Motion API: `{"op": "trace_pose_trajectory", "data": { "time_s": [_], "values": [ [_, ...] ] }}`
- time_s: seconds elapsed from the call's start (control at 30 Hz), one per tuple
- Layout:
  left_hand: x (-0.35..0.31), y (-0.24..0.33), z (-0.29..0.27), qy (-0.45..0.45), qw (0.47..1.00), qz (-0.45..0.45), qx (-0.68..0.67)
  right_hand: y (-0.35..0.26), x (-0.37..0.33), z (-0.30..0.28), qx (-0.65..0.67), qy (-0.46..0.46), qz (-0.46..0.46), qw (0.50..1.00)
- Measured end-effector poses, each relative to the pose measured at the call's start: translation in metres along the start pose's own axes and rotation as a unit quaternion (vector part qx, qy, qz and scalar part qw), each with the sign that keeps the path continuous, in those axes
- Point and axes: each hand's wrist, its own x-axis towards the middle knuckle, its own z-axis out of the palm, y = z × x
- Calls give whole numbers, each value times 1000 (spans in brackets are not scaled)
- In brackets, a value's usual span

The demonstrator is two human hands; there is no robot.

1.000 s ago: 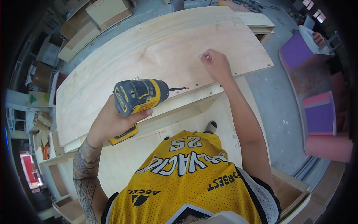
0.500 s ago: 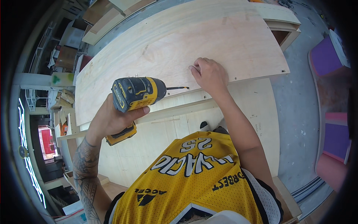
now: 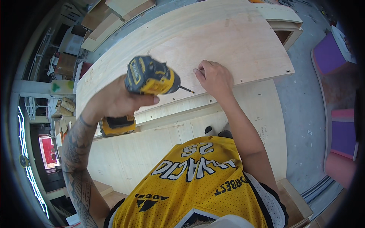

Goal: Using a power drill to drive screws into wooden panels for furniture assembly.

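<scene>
My left hand (image 3: 119, 99) is wrapped round the grip of a yellow and black cordless driver (image 3: 152, 78). Its long thin bit (image 3: 186, 89) points right and slightly down, with a dark tip near the front edge of a pale plywood panel (image 3: 167, 49). I cannot tell whether that tip touches the wood. On the panel, just right of the bit, rests my right hand (image 3: 216, 78) with fingers curled in and thumb against them. Whatever they hold, if anything, is hidden. Several small dark screw spots (image 3: 241, 80) run along the panel's front edge.
Below the panel's front edge lies another wide plywood sheet (image 3: 140, 152) with pencil marks. Wooden boxes (image 3: 110, 22) stand at the far left, an open wooden frame (image 3: 291, 36) at the far right. Purple and pink padded pieces (image 3: 329, 53) stand on the grey floor (image 3: 300, 114).
The driver has risen and shifted right in my left hand, and its bit now slants down more. My right hand stays in place on the panel.
</scene>
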Motion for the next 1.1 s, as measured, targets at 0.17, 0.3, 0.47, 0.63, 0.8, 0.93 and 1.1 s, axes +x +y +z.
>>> {"op": "trace_pose_trajectory", "data": {
  "time_s": [0.17,0.3,0.47,0.63,0.8,0.93,1.1],
  "values": [
    [21,17,-22,-40,996,-46,63,0,0,2,-4,4,9,1000],
    [20,15,-19,-39,996,-43,64,0,1,4,-9,15,16,1000],
    [14,6,-11,-20,998,-23,63,0,3,5,-16,21,14,1000],
    [4,-12,1,0,1000,-4,-11,-2,4,3,-6,14,37,999],
    [-13,-25,8,19,997,52,-52,-1,1,-3,17,-6,22,1000],
    [-20,-4,12,56,986,87,-132,1,-1,-7,-11,-39,33,999],
    [8,63,23,72,967,174,-170,11,0,-21,31,-86,2,996]
  ]
}}
